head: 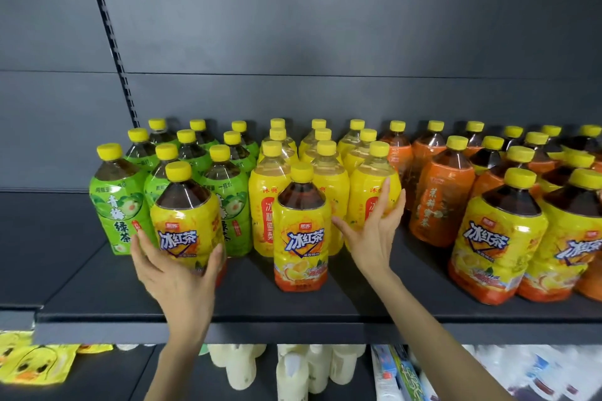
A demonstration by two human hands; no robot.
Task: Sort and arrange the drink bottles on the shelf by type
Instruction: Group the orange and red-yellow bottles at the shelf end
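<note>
Two iced black tea bottles with yellow labels stand at the shelf front. My left hand [172, 267] grips the left iced tea bottle [185, 221], thumb and fingers curled round its lower body, in front of the green tea bottles [119, 202]. The middle iced tea bottle [302, 231] stands free before the pale yellow pear drink bottles [325, 185]. My right hand [371, 231] is just right of it, fingers straight, fingertips touching the right front pear drink bottle [374, 192]. More iced tea bottles [498, 238] stand at the right, before orange-labelled tea bottles [439, 202].
The dark shelf board [228, 312] has bare room at its front edge and at the far left. A slotted upright [112, 42] runs up the grey back panel. Below are white bottles [241, 365], yellow duck-print packs [32, 358] and other packaged goods [521, 374].
</note>
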